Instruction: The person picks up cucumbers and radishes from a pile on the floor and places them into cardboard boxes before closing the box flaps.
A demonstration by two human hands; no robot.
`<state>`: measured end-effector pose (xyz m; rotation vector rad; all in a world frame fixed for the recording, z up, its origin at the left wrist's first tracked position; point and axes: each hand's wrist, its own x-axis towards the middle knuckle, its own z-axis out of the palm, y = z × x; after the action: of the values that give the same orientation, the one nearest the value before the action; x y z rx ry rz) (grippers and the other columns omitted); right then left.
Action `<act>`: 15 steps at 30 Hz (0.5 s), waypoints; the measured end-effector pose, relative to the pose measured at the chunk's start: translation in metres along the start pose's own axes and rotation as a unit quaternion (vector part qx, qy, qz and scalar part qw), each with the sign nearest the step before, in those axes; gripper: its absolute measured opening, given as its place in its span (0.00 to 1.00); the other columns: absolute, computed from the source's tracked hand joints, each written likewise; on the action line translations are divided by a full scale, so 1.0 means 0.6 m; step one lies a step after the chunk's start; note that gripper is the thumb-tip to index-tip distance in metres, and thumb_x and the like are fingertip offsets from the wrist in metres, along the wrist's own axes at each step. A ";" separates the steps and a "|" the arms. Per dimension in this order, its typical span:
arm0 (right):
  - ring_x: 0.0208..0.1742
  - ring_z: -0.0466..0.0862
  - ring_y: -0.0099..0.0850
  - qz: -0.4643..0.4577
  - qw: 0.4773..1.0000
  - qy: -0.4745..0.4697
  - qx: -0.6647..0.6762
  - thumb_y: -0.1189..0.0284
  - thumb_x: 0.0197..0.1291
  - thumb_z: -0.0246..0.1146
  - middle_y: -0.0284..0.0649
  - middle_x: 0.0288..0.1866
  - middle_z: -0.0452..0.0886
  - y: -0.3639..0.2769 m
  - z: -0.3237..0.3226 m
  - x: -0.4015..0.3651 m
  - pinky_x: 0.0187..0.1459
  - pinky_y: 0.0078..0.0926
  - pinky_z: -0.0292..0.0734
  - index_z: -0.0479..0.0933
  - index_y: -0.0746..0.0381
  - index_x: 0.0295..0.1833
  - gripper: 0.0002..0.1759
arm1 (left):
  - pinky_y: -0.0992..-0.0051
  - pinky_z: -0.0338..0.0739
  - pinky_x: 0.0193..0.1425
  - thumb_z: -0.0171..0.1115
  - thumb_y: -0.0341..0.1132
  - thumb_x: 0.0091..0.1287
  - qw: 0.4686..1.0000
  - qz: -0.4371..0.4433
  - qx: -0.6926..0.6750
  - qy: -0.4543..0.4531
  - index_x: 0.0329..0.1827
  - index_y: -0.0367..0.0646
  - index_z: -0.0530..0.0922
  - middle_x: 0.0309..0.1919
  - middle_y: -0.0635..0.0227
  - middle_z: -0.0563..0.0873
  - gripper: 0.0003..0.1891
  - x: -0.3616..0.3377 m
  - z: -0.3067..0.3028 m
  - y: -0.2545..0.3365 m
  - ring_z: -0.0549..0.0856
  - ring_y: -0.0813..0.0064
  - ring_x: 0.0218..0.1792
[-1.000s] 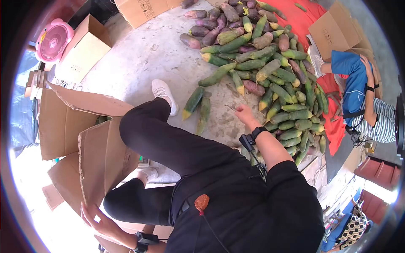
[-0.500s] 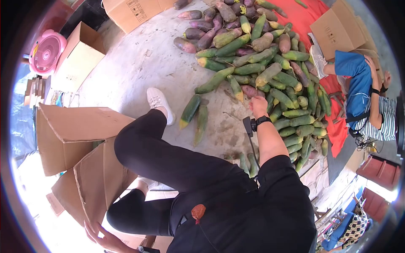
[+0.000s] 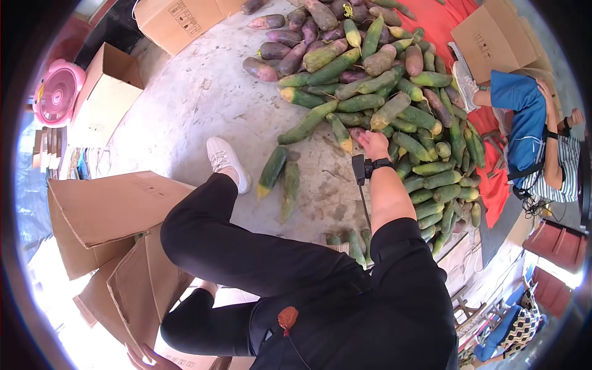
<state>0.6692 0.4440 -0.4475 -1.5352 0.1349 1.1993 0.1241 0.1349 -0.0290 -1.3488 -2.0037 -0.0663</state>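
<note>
My right hand (image 3: 374,145) reaches to the near edge of a large heap of green and purple radishes (image 3: 385,80). Its fingers are closed around a purple radish (image 3: 355,132), of which only one end shows. Beside that radish lies a green one with a yellowish tip (image 3: 340,132). At the bottom left, my left hand (image 3: 150,361) is at the lower edge of an open cardboard box (image 3: 139,277), its fingers on the flap. Glare and the frame edge hide part of this hand. Two green radishes (image 3: 272,171) lie apart on the floor before my shoe.
More cardboard boxes (image 3: 179,24) stand at the top left and top right. A pink fan (image 3: 60,92) is at the far left. Another person in blue shorts (image 3: 518,117) sits right of the heap, by a red sheet (image 3: 493,191). A further person (image 3: 515,327) is at lower right.
My right hand has moved slightly up and onto the purple radish, covering more of it. My left hand and the box flap have shifted down. The view has shifted a little.
</note>
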 end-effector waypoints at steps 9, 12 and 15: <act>0.36 0.80 0.37 0.018 0.998 0.050 0.027 0.81 0.60 0.58 0.45 0.40 0.77 0.001 -0.011 0.021 0.38 0.33 0.84 0.70 0.71 0.50 0.12 | 0.63 0.81 0.43 0.63 0.31 0.63 1.000 -0.007 -0.015 -0.007 0.51 0.33 0.75 0.40 0.54 0.80 0.15 0.012 -0.008 0.029 0.82 0.61 0.38; 0.33 0.78 0.34 -0.025 0.997 0.066 -0.004 0.79 0.60 0.59 0.43 0.36 0.76 -0.012 -0.014 -0.014 0.35 0.34 0.84 0.71 0.69 0.48 0.11 | 0.64 0.81 0.43 0.64 0.30 0.62 1.000 -0.010 0.009 -0.004 0.51 0.33 0.75 0.38 0.56 0.81 0.16 0.007 -0.006 0.025 0.82 0.61 0.37; 0.30 0.77 0.31 -0.091 0.994 0.057 -0.036 0.77 0.60 0.61 0.41 0.34 0.76 -0.026 -0.036 -0.056 0.32 0.33 0.83 0.73 0.67 0.49 0.12 | 0.64 0.81 0.44 0.66 0.32 0.62 0.999 -0.010 -0.031 0.022 0.51 0.34 0.76 0.38 0.56 0.83 0.17 0.001 -0.004 0.013 0.83 0.59 0.38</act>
<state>0.6763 0.4165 -0.4158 -1.6425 0.0253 0.9824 0.1319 0.1380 -0.0294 -1.3552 -1.9929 -0.1664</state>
